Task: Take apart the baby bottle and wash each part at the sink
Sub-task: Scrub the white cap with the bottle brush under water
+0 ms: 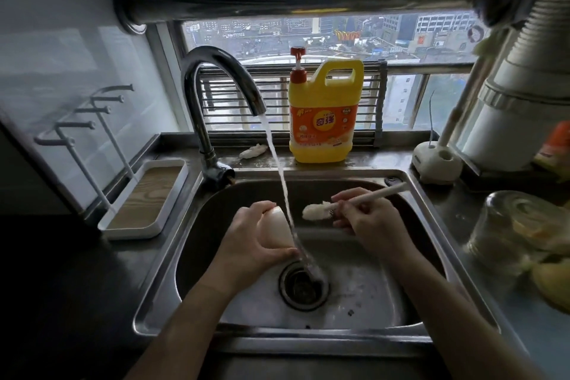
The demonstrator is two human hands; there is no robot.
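Sink (203, 244) with tap (216, 71) at 11 o'clock; water (282, 182) falls to the drain (303, 285) at the basin's centre. The left hand (246, 244) grips the bottle (276, 228) above the basin, at 10 o'clock from the drain: fingers curled over its upper end, thumb under its lower end. The bottle is tilted and its right side meets the stream; which way its mouth points cannot be told. The right hand (370, 222), at 2 o'clock from the drain, pinches the brush (370, 196) by its handle, close behind the bristles, with the fingers bunched together. The bristle head points toward 9 o'clock, just beside the stream and apart from the bottle. On the ledge at 12 o'clock stands a yellow jug (324, 120). A rack (145, 197) lies at 9 o'clock, a holder (435, 160) at 2 o'clock and a jar (499, 225) at 3 o'clock.
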